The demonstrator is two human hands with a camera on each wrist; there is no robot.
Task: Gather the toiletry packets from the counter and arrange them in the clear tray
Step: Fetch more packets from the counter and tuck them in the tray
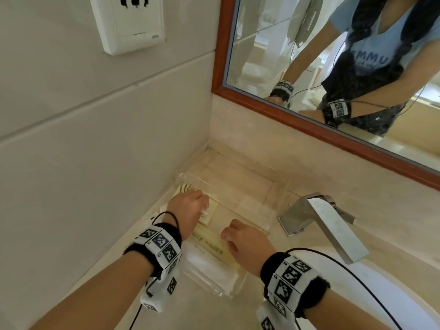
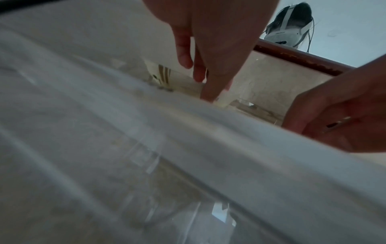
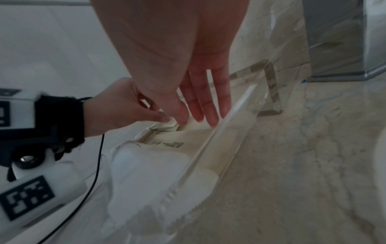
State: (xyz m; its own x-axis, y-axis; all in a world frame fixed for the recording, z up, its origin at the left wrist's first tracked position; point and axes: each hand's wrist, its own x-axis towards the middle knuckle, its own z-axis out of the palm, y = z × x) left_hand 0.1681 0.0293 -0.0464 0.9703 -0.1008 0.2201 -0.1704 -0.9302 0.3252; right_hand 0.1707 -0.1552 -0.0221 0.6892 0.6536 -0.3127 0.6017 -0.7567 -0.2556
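The clear tray (image 1: 273,201) stands on the counter in the corner by the wall. Inside it lie a long cream packet (image 1: 210,244), a white packet (image 1: 209,265) at the near end and a striped packet (image 1: 184,188) at the far left. My left hand (image 1: 204,206) reaches into the tray and pinches a small packet (image 3: 171,124) with a serrated edge. Just right of it, my right hand (image 3: 198,118) points straight fingers down onto the cream packet (image 3: 194,130) beside the tray's clear wall (image 3: 229,118). In the left wrist view the white packet fills the blurred foreground.
A chrome faucet (image 1: 321,217) stands right of the tray, with the white basin (image 1: 357,294) below it. A wood-framed mirror (image 1: 333,67) hangs behind the counter. The tiled wall with a socket (image 1: 131,22) closes the left side. Bare marble counter (image 1: 166,313) lies in front.
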